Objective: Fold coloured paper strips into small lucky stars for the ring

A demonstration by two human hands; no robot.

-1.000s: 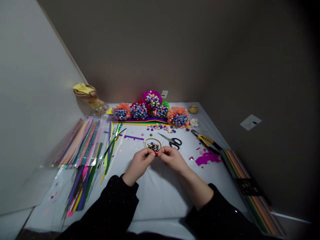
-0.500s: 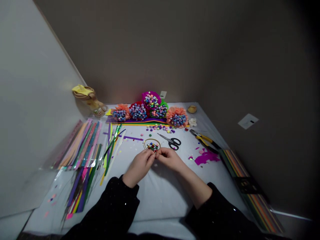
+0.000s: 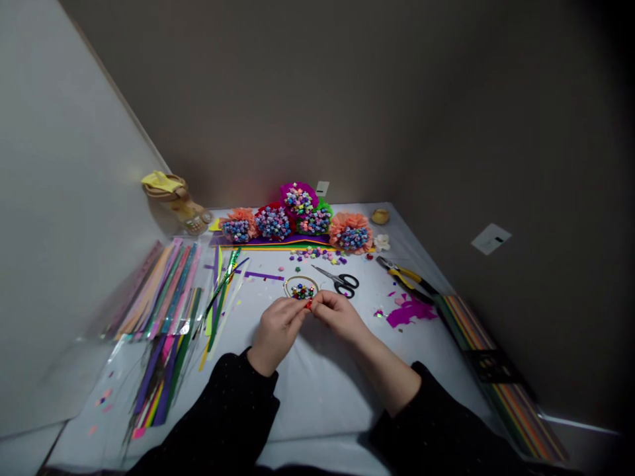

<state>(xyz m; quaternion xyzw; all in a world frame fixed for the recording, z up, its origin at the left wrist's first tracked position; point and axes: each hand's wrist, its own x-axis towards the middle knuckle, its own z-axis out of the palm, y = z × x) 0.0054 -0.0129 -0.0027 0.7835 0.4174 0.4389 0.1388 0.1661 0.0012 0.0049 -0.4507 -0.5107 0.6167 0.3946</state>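
My left hand (image 3: pixel 280 330) and my right hand (image 3: pixel 341 318) meet at the fingertips over the middle of the table, both pinching a small shiny red piece (image 3: pixel 308 305). Fingers cover most of it, and whether it is a folded star or a strip end I cannot tell. Just beyond the fingertips, a gold ring-shaped band (image 3: pixel 286 283) lies around a little heap of shiny multicoloured folded stars (image 3: pixel 301 290). Black-handled scissors (image 3: pixel 342 283) rest to the right of the ring, blades pointing to the far left.
Paper-strip bundles (image 3: pixel 163 284) and loose strips (image 3: pixel 225 297) lie left. Flower-like bunches of stars (image 3: pixel 300 198) line the back, with pastel stars (image 3: pixel 317 254) before them. Pliers (image 3: pixel 407 274), magenta scraps (image 3: pixel 409 311) and a strip pack (image 3: pixel 496 370) lie right; a sandal-like object (image 3: pixel 176 198) stands back left.
The red piece shows more between my fingertips now. My left hand has turned slightly and my right fingers have shifted a little; both keep their pinch.
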